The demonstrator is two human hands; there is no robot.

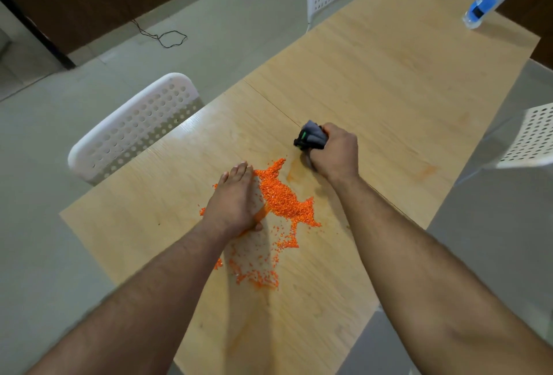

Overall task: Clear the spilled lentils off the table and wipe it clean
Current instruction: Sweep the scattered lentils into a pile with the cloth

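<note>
Since the lentils [281, 198], heaped loose at the table's [389, 81] centre, would likely scatter if pinched, they are edged by the flat, straight-fingered left hand [236, 198], while a bunched cloth [311, 138] is gripped by the right hand [335, 150].

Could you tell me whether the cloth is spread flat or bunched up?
Bunched up. The right hand grips the cloth as a wad, folds sticking out past the fingers, beside the lentils on the table.
</note>
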